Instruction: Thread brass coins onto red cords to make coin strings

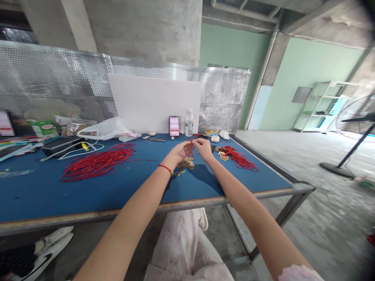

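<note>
Near the middle of the blue table, my left hand [182, 151] and my right hand [202, 146] meet with a thin red cord [190, 147] between their fingers. Both hands are closed on the cord in a pinch. Gold-coloured coins [190, 165] lie just under my hands; whether some hang from the cord I cannot tell. A large bundle of red cords [98, 162] lies to the left, one strand stretching towards my left hand. Right of my right hand is a group of red cords [241, 159] with gold coins [224, 156] at its left end.
Behind my hands stand a phone [174, 126] and water bottles [189, 125]. A white plastic bag [109, 128], a black box [60, 146] and a white cable are at the left. Another person's shoe [48, 255] shows below the table edge [205, 202].
</note>
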`<state>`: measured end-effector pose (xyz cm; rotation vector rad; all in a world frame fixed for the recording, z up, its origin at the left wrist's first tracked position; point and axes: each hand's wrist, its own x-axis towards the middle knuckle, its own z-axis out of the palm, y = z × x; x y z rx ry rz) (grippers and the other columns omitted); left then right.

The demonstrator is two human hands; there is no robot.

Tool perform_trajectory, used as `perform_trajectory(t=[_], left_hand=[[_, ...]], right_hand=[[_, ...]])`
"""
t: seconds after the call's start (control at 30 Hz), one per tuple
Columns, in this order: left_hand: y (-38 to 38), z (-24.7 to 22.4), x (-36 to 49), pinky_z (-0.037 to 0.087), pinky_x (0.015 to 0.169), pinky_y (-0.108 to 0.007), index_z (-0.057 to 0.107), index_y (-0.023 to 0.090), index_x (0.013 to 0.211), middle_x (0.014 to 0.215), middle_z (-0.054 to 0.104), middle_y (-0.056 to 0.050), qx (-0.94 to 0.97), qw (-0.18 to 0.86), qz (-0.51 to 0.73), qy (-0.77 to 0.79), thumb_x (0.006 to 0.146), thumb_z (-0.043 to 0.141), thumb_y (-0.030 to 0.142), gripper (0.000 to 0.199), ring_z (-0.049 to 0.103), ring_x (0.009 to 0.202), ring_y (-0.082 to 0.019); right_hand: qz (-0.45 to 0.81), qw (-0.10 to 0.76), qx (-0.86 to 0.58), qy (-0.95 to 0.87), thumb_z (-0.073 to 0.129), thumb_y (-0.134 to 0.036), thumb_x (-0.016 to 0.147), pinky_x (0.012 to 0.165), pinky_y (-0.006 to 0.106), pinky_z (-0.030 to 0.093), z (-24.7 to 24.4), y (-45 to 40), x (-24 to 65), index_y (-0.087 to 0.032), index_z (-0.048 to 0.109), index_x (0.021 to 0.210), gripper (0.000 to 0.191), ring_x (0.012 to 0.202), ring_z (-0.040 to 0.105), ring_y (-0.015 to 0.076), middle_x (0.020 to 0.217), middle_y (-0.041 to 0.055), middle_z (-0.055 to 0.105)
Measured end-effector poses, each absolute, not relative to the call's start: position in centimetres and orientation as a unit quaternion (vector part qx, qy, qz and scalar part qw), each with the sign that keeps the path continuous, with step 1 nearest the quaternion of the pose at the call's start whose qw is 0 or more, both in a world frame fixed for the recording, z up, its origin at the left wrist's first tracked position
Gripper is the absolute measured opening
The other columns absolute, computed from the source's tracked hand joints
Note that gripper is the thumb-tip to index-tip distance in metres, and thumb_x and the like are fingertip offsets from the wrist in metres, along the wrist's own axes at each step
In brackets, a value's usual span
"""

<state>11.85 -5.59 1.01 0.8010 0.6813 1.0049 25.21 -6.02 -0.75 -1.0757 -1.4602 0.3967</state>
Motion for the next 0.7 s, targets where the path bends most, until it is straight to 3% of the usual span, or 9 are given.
perform_trajectory(t=[0.1, 0.4, 0.6, 0.7], left_hand=[[-5.8, 0.9, 12.1, 0.045, 0.06, -0.025, 0.065, 0.011, 0.075, 0.064, 0.062, -0.004, 0.39, 0.729, 0.476, 0.301, 0.078, 0.067, 0.01, 0.004, 0.06, 0.059, -0.014], [-5.6, 0.1, 12.2, 0.04, 0.052, -0.019, 0.064, 0.011, 0.072, 0.058, 0.057, 0.001, 0.42, 0.661, 0.548, 0.295, 0.062, 0.085, 0.013, 0.024, 0.052, 0.05, -0.007], [-5.0, 0.1, 12.0, 0.041, 0.049, -0.021, 0.061, 0.011, 0.066, 0.053, 0.053, 0.001, 0.381, 0.713, 0.501, 0.309, 0.071, 0.079, 0.012, 0.019, 0.049, 0.046, -0.009], [-5.0, 0.2, 12.0, 0.041, 0.048, -0.02, 0.06, 0.012, 0.065, 0.051, 0.051, 0.002, 0.361, 0.729, 0.493, 0.309, 0.071, 0.079, 0.01, 0.021, 0.047, 0.044, -0.008]], right_hand=[[0.158, 0.601, -0.469, -0.628, 0.055, -0.037, 0.073, 0.057, 0.024, 0.033, -0.8, -6.0, 25.2, -0.014, 0.07, 0.072, 0.027, 0.058, 0.043, 0.0121, 0.06, -0.0002, 0.057], [0.135, 0.58, -0.479, -0.644, 0.055, -0.033, 0.079, 0.058, 0.024, 0.034, -1.0, -6.2, 24.9, -0.014, 0.074, 0.085, 0.028, 0.059, 0.047, 0.0124, 0.063, 0.0, 0.061], [0.03, 0.532, -0.51, -0.676, 0.054, -0.031, 0.085, 0.066, 0.026, 0.037, -0.7, -7.2, 24.9, -0.022, 0.075, 0.093, 0.024, 0.073, 0.056, 0.0157, 0.085, 0.0035, 0.069], [-0.016, 0.498, -0.529, -0.687, 0.053, -0.032, 0.088, 0.066, 0.026, 0.036, -0.5, -7.6, 24.8, -0.026, 0.075, 0.098, 0.025, 0.075, 0.057, 0.0165, 0.085, 0.0034, 0.068]])
